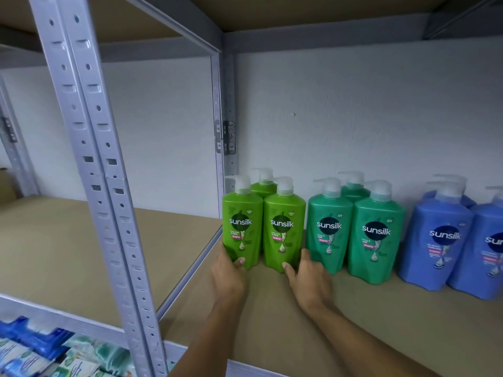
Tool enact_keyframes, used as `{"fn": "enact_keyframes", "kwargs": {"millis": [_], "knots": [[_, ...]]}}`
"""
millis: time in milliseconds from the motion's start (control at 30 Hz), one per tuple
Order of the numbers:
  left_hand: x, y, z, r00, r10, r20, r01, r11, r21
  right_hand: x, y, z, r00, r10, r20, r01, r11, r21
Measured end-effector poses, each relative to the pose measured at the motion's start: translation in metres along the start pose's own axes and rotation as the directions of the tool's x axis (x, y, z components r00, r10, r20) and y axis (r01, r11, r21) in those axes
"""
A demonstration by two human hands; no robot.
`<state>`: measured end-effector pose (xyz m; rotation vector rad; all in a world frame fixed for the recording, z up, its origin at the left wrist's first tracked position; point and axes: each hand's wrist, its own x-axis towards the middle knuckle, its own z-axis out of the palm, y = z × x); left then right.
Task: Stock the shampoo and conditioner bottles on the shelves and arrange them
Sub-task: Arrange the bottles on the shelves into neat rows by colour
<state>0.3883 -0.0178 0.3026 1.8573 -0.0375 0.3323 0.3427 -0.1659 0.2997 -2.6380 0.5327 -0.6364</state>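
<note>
So both hands are on the front pair of lime green bottles at the left end of the shelf, right by the rear left corner post. The left hand has its grip curled round the base of the left lime bottle, thumb on the front face. The right hand has its thumb on the bottom of the right lime bottle, with its fingers reaching past that bottle's right side into the gap beside the teal bottles. I can't tell how far those fingers curl round it, they're hidden. A third lime bottle stands behind the pair, only its top showing. The blue bottles are further along toward the right end.

What I'd worry about: these are tall pump bottles being held way down low, so a shove at the base could tip one backward into the one behind it, or sideways into the teal row, and that'd domino along. The pair also sits close to the shelf's left edge, where there's a gap to the neighbouring bay, so sliding it too far left could drop a bottle off. The right hand's fingers are squeezed next to the nearest teal bottle, so pulling out carelessly might knock it crooked. Pump heads could snag each other too.
</note>
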Motion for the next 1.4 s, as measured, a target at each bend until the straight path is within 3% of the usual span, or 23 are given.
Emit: {"fn": "enact_keyframes", "kwargs": {"millis": [267, 967, 1233, 1400], "knots": [[0.014, -0.007, 0.0, 0.997, 0.065, 0.033, -0.065, 0.998, -0.018, 0.003, 0.002, 0.004, 1.0, -0.009, 0.001, 0.009, 1.0, 0.026], [0.022, -0.017, 0.005, 0.996, 0.08, 0.045, -0.081, 0.996, 0.039, 0.003, 0.002, 0.005, 1.0, -0.017, 0.005, 0.016, 1.0, 0.01], [0.001, -0.013, 0.0, 0.996, -0.065, 0.057, 0.05, 0.973, 0.227, -0.013, 0.01, -0.003, 0.998, -0.046, 0.052, 0.035, 0.983, 0.182], [-0.036, -0.005, -0.003, 0.995, 0.002, 0.096, -0.037, 0.934, 0.357, -0.041, 0.033, -0.027, 0.99, -0.077, 0.116, 0.062, 0.99, 0.124]]}}
